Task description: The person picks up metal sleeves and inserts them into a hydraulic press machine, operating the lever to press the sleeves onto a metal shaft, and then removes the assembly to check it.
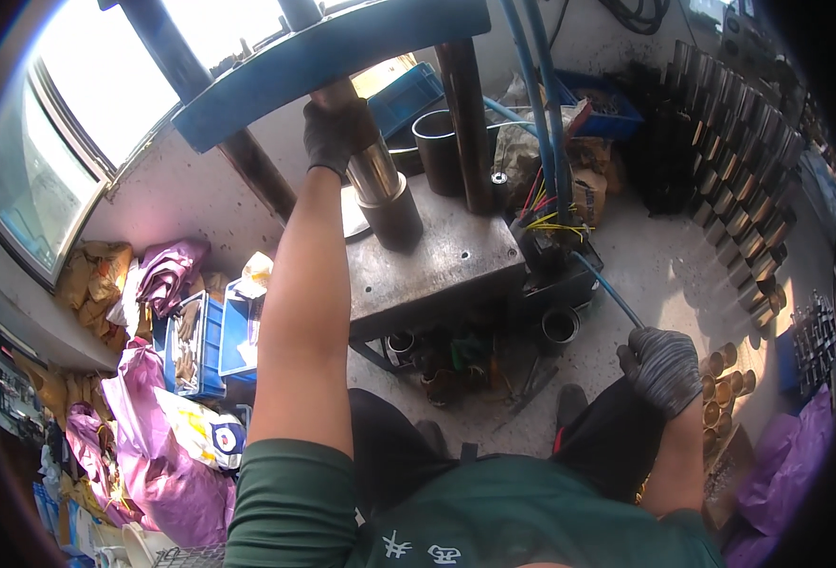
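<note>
A shiny metal tube (pixel 373 170) is gripped near its top by the gloved left hand (pixel 336 133), whose fingers are wrapped around it just under the blue frame (pixel 333 52) of a press. The tube is held upright and tilted a little, with its lower end set into a darker, wider sleeve (pixel 394 220) that stands on the grey steel surface (pixel 437 265) of the machine. A second dark tube (pixel 437 150) stands behind it, beside a round steel column (pixel 465 114). The gloved right hand (pixel 662 367) is lowered near the right knee, loosely curled beside a group of brass-coloured tubes (pixel 721 388) standing on the floor; whether anything is held in it cannot be told, though a blue hose (pixel 607 289) ends close to it. Rows of metal tubes (pixel 740 189) are stacked along the far right. Blue crates (pixel 210 341) and pink bags (pixel 148 445) are piled at the left.
</note>
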The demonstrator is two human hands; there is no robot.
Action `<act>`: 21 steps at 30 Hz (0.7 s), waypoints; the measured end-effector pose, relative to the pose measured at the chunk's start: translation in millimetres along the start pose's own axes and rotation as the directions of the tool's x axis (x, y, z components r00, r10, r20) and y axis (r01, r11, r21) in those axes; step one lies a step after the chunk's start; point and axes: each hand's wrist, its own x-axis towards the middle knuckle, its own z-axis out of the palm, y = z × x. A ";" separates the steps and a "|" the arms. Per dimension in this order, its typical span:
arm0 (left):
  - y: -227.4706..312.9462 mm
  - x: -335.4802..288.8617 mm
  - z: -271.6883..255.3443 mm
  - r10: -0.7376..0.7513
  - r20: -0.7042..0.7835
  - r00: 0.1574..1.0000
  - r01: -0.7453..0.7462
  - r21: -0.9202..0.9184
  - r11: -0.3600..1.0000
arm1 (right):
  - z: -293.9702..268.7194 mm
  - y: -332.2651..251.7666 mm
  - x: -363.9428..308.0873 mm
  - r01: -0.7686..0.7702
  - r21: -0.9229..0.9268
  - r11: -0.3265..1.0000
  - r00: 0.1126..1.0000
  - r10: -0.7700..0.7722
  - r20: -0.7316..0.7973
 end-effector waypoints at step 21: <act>-25.9 -9.3 15.4 0.030 -0.181 0.983 -0.047 -0.092 0.995 | -4.2 -4.1 0.9 0.012 0.004 1.000 1.000 -0.012 0.012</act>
